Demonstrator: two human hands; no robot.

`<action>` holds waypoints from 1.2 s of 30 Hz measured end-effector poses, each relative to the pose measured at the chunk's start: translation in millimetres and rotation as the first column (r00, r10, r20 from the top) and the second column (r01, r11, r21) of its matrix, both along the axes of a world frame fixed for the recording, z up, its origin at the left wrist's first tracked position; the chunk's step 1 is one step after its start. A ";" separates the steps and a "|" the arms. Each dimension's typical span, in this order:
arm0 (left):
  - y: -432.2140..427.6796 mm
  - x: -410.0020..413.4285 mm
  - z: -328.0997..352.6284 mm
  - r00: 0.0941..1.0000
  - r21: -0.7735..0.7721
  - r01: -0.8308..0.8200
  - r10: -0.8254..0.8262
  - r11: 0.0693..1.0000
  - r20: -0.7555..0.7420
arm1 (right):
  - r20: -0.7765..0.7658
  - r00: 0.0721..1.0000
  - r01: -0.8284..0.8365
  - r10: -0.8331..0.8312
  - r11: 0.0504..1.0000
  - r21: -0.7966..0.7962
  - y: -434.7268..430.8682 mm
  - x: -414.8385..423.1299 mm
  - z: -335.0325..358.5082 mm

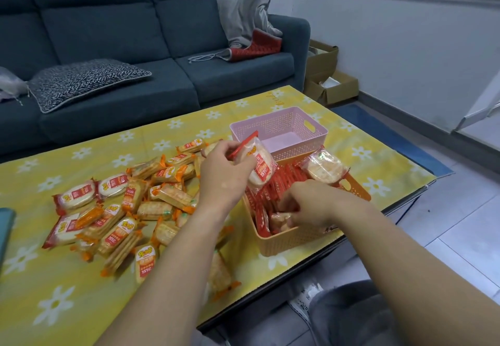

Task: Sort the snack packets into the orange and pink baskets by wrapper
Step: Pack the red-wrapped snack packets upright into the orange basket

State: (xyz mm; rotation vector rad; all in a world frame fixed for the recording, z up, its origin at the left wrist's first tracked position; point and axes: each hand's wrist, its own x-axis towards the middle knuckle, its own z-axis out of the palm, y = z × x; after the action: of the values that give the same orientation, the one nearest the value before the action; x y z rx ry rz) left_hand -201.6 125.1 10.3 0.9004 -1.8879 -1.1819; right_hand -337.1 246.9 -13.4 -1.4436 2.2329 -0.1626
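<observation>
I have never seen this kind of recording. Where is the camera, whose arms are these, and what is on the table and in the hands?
There is no machine: a person wears one camera on the head, so you look down along their two bare arms. On the yellow flowered tablecloth lies a pile of snack packets, left of an orange basket that holds red packets; a pink basket stands behind it. The left hand holds one red-edged packet of round crackers above the orange basket. The right hand reaches into that basket, fingers among the packets; whether it grips one, I cannot tell.
</observation>
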 end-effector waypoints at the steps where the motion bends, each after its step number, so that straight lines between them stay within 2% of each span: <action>1: 1.0 0.7 0.5 1.000 -0.004 0.006 -0.006 1.000 0.006 | -0.028 1.000 0.003 -0.004 1.000 -0.003 -1.3 -0.6 -0.6; 4: 0.6 2.9 0.4 0.998 0.026 0.035 -0.036 0.999 0.043 | -0.084 0.996 0.026 -0.030 0.999 -0.039 -1.9 -4.6 3.8; 6: 0.5 3.8 -0.7 0.983 0.090 0.096 -0.109 0.991 0.149 | -0.094 0.994 0.047 -0.052 0.997 -0.058 0.8 -9.9 9.2; 12: 7.3 1.4 -3.8 0.860 0.059 0.319 -0.315 0.946 0.403 | -0.103 0.989 0.097 -0.104 0.993 -0.068 18.0 -26.8 22.8; 17: 19.9 -4.2 -5.7 0.733 -0.024 0.349 -0.257 0.937 0.630 | -0.052 0.983 0.172 -0.178 0.980 -0.100 24.3 -35.2 23.1; 19: 27.3 -7.5 -8.5 0.652 -0.077 0.373 -0.203 0.925 0.730 | -0.025 0.980 0.194 -0.198 0.975 -0.105 25.9 -35.2 23.1; 22: 36.8 -12.6 -14.7 0.569 -0.105 0.348 -0.121 0.931 0.813 | 0.015 0.971 0.238 -0.238 0.961 -0.139 26.7 -33.3 24.8; 25: 45.7 -15.9 -20.6 0.508 -0.165 0.340 -0.034 0.926 0.860 | 0.102 0.950 0.312 -0.297 0.923 -0.223 26.3 -31.4 28.2; 27: 47.5 -18.3 -20.8 0.501 -0.204 0.369 -0.009 0.907 0.865 | 0.152 0.929 0.367 -0.337 0.892 -0.263 26.4 -31.5 31.0; 32: 22.9 -14.2 -18.8 0.523 -0.087 0.387 -0.140 0.918 0.841 | 0.399 0.831 0.519 -0.388 0.800 -0.303 30.8 -31.2 36.5; 36: 10.5 -9.4 -24.0 0.548 -0.031 0.376 -0.196 0.926 0.813 | 0.619 0.707 0.574 -0.341 0.789 -0.221 31.8 -22.5 37.6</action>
State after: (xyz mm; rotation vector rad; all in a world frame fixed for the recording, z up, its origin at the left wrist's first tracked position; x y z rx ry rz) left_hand -211.1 135.6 -13.7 1.1490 -2.9398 -0.7470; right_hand -359.6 278.7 24.2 -0.7842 2.0664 -1.1267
